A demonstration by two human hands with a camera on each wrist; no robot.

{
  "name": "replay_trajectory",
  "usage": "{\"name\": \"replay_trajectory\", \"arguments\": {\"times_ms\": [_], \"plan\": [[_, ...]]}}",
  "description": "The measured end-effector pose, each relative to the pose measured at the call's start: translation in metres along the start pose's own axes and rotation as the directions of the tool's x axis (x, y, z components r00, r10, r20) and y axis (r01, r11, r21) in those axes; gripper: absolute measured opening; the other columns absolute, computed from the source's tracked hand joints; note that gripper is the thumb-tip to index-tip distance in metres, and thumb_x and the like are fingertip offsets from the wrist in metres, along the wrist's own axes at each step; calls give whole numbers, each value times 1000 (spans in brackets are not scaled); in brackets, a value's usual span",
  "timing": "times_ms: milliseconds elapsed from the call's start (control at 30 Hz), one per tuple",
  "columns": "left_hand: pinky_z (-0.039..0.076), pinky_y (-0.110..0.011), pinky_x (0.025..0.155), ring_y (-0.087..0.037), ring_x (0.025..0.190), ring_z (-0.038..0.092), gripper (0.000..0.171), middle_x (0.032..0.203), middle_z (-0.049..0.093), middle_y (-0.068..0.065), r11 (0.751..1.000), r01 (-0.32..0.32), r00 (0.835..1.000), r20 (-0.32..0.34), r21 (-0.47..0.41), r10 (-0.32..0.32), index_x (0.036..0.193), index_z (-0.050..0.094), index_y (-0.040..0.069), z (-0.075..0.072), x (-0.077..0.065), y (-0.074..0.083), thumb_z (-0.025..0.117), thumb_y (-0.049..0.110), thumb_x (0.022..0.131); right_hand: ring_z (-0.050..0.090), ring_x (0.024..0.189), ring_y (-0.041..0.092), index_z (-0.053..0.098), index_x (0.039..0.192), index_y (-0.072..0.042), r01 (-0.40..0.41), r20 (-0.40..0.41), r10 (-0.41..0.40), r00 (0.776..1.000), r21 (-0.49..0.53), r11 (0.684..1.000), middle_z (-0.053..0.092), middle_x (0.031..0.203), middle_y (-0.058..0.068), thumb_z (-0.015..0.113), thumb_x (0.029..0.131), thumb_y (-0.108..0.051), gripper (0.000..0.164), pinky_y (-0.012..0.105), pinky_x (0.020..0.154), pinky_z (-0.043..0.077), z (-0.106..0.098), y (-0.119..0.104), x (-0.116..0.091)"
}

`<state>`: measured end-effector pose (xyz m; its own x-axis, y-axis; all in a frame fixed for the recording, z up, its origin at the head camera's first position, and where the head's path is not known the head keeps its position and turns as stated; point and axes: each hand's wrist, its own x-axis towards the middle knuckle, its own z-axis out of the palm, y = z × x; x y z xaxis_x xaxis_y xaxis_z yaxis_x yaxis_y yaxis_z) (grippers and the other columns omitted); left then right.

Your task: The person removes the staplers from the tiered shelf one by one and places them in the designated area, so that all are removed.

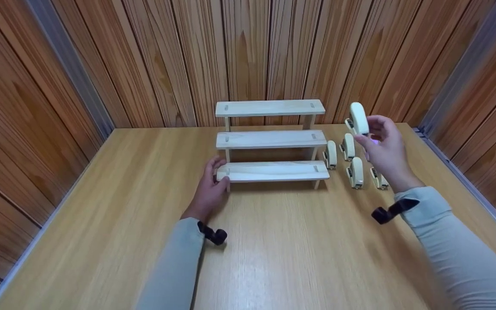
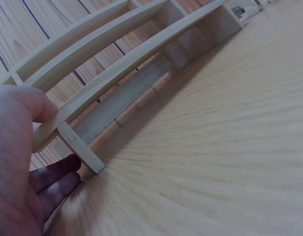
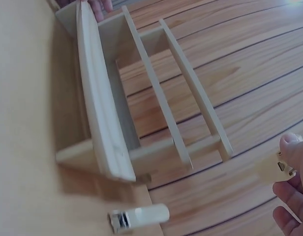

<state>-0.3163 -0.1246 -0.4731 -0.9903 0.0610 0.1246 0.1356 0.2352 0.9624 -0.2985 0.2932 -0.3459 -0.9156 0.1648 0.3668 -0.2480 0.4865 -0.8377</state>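
Note:
A three-tier wooden display stand (image 1: 271, 172) sits at the back of the table. My left hand (image 1: 213, 183) grips the left end of its lowest shelf; in the left wrist view the thumb (image 2: 41, 105) lies at the shelf's edge and two fingers show beside the leg. Right of the stand, my right hand (image 1: 385, 148) holds up a small cream stapler-like device (image 1: 359, 118), curved along its back, with a dark metal part inside. Similar cream devices (image 1: 355, 173) stand on the table below that hand. The right wrist view shows the held device (image 3: 277, 168) between thumb and fingers.
One cream device (image 1: 330, 154) stands close to the stand's right end. A small purple thing (image 1: 375, 142) is partly hidden behind my right hand. Wood-plank walls (image 1: 269, 47) enclose the table (image 1: 265, 241) at the back and sides.

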Motion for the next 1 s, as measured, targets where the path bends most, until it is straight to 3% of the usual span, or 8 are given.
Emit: {"name": "replay_trajectory", "arguments": {"times_ms": [200, 333, 500, 667, 1000], "plan": [[23, -44, 120, -15, 147, 29, 66, 155, 42, 5, 1000, -30, 1000, 5, -6, 30, 158, 24, 24, 1, -1, 0, 57, 20, 100, 53, 119, 15, 47, 141, -11, 19, -22, -20, 1000, -46, 999, 55, 134, 4, 70, 95, -27, 54, 37, 101, 41, -24, 18, -10], [22, -43, 121, -15, 148, 27, 68, 153, 42, 8, 1000, -23, 1000, -4, -7, 23, 159, 23, 22, 1, 0, 1, 57, 20, 100, 54, 116, 13, 48, 140, -9, 34, -54, -38, 998, -76, 997, 56, 130, 3, 70, 95, -25, 53, 30, 98, 41, -37, 31, -15], [21, -44, 121, -15, 148, 27, 68, 152, 42, 11, 1000, -11, 1000, -2, -1, 11, 159, 23, 23, 1, 0, 1, 57, 22, 100, 52, 118, 13, 45, 144, -11, -22, -67, 14, 998, -108, 994, 54, 134, 4, 68, 96, -30, 56, 19, 95, 42, -54, 46, -23], [19, -44, 122, -15, 149, 26, 67, 152, 42, 11, 1000, -16, 1000, -1, -5, 16, 159, 23, 23, 1, 0, 0, 58, 22, 101, 51, 121, 15, 43, 147, -15, -88, -69, 80, 994, -111, 990, 52, 137, 3, 67, 96, -32, 59, 16, 94, 41, -67, 59, -30], [19, -43, 122, -14, 148, 27, 66, 151, 44, 12, 1000, -12, 1000, -5, -1, 12, 158, 25, 24, 1, 1, -1, 58, 22, 100, 51, 110, 2, 46, 142, -11, -118, -96, 108, 990, -110, 987, 53, 123, -11, 69, 95, -29, 55, 10, 90, 41, -83, 89, -37]]}}
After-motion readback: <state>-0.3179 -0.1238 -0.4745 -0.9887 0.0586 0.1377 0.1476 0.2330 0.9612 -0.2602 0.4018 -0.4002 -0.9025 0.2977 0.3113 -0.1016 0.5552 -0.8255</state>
